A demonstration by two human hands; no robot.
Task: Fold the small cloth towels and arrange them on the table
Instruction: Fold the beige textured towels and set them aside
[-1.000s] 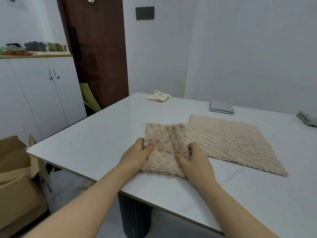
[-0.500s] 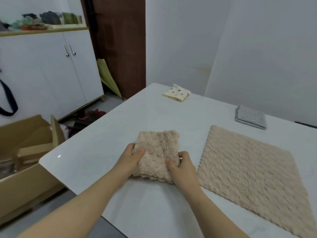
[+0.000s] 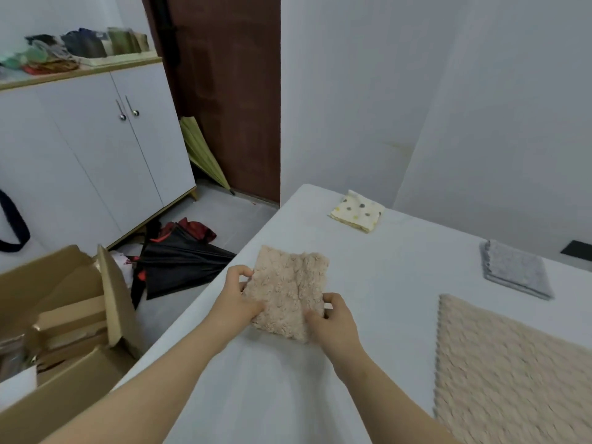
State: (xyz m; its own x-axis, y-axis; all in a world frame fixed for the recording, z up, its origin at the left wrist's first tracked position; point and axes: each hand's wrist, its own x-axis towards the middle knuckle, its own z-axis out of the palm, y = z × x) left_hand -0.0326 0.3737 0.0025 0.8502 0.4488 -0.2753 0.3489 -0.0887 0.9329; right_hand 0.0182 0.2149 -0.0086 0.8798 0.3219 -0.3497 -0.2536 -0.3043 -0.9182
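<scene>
Both hands grip a folded beige fluffy towel point(image 3: 288, 291) near the tabletop point(image 3: 400, 261) left edge: left hand point(image 3: 235, 299) pinches its left side, right hand point(image 3: 333, 320) clamps the near right corner. A larger beige towel point(image 3: 512, 370) lies flat to the right, well apart. Folded grey towel point(image 3: 515, 269) and dotted cream towel point(image 3: 358, 211) sit farther back. Cardboard box point(image 3: 64, 331) on the floor at left.
</scene>
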